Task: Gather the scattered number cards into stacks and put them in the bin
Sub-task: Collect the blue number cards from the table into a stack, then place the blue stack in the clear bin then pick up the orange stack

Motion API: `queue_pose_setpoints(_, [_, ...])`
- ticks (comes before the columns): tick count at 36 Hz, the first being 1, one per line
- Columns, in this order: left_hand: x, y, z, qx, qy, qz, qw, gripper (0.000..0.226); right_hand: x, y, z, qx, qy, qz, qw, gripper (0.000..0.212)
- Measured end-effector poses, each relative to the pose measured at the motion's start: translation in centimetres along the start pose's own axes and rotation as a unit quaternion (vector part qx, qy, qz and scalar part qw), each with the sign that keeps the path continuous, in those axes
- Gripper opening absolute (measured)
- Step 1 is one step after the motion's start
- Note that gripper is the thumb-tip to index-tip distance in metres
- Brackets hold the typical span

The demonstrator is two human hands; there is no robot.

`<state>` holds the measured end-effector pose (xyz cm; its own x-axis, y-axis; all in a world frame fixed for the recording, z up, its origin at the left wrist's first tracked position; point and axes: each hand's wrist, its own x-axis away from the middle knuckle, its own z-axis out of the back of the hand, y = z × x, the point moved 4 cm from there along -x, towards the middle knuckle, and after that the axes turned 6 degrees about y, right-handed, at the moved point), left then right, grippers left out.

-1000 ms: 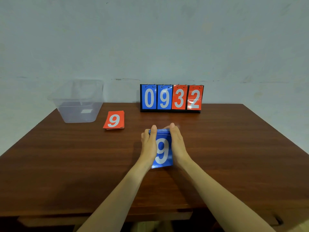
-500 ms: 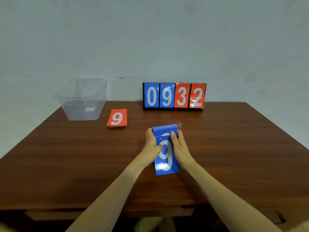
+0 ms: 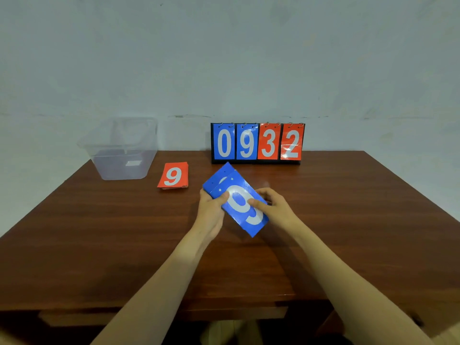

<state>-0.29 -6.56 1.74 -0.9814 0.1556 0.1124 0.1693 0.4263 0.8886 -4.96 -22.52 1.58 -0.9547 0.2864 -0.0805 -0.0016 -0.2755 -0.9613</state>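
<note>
A stack of blue number cards [image 3: 239, 202] with a white 9 on top is held over the middle of the table, turned so its far end points up and left. My left hand [image 3: 211, 210] grips its left edge, thumb on the top card. My right hand [image 3: 275, 207] holds its right edge, thumb on the 9. The top card is shifted slightly off the ones below. A stack of red cards [image 3: 173, 175] showing a 9 lies flat further left. The clear plastic bin [image 3: 122, 148] stands at the table's far left corner.
A flip scoreboard [image 3: 257, 143] reading 0 9 3 2 stands at the back edge of the brown wooden table [image 3: 99, 232], against a pale wall. The bin looks to hold only a small white label.
The blue stack has turned counter-clockwise from pointing straight away to slanting up and left, and moved a little toward the scoreboard. Both hands stayed on its edges.
</note>
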Motion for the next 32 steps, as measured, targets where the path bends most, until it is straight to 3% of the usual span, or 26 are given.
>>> queue_pose_setpoints(3, [0.0, 0.0, 0.8, -0.048, 0.038, 0.009, 0.998, 0.051, 0.4, 0.4, 0.2, 0.009, -0.008, 0.001, 1.000, 0.026])
queue_pose_setpoints(6, [0.2, 0.3, 1.8, -0.179, 0.023, -0.026, 0.983, 0.051, 1.1, -0.2, 0.6, 0.052, 0.000, 0.024, 0.998, 0.020])
queue_pose_setpoints(10, [0.3, 0.2, 2.9, -0.399, 0.005, -0.107, 0.911, 0.043, 2.3, -1.5, 1.3, 0.107, 0.013, 0.093, 0.990, 0.016])
queue_pose_setpoints(12, [0.6, -0.5, 3.1, -0.450, -0.025, -0.126, 0.884, 0.047, 2.8, -1.6, 1.2, 0.133, 0.015, 0.121, 0.984, 0.016])
queue_pose_setpoints(16, [2.3, -2.5, 3.8, -0.436, -0.048, -0.088, 0.894, 0.050, 3.4, -0.2, 0.7, 0.108, 0.052, 0.124, 0.985, 0.017])
queue_pose_setpoints(20, [2.9, -3.8, 4.6, -0.527, 0.000, -0.101, 0.844, 0.051, 4.0, 1.3, -0.1, 0.117, 0.064, 0.122, 0.984, 0.016])
queue_pose_setpoints(24, [3.0, -3.3, 4.3, -0.423, 0.003, -0.118, 0.899, 0.058, 4.3, 1.2, -0.4, 0.143, 0.045, 0.126, 0.981, 0.035])
queue_pose_setpoints(27, [3.3, -3.1, 3.8, -0.426, -0.005, -0.128, 0.895, 0.054, 4.3, 1.7, -0.1, 0.106, 0.033, 0.072, 0.991, 0.052])
queue_pose_setpoints(29, [3.4, -3.4, 3.8, -0.436, -0.003, -0.125, 0.891, 0.051, 4.4, 2.1, 0.3, 0.066, 0.032, 0.031, 0.997, 0.050])
queue_pose_setpoints(32, [3.6, -3.7, 3.9, -0.456, 0.005, -0.121, 0.882, 0.051, 4.9, 2.6, 0.2, 0.130, 0.009, 0.010, 0.991, 0.038])
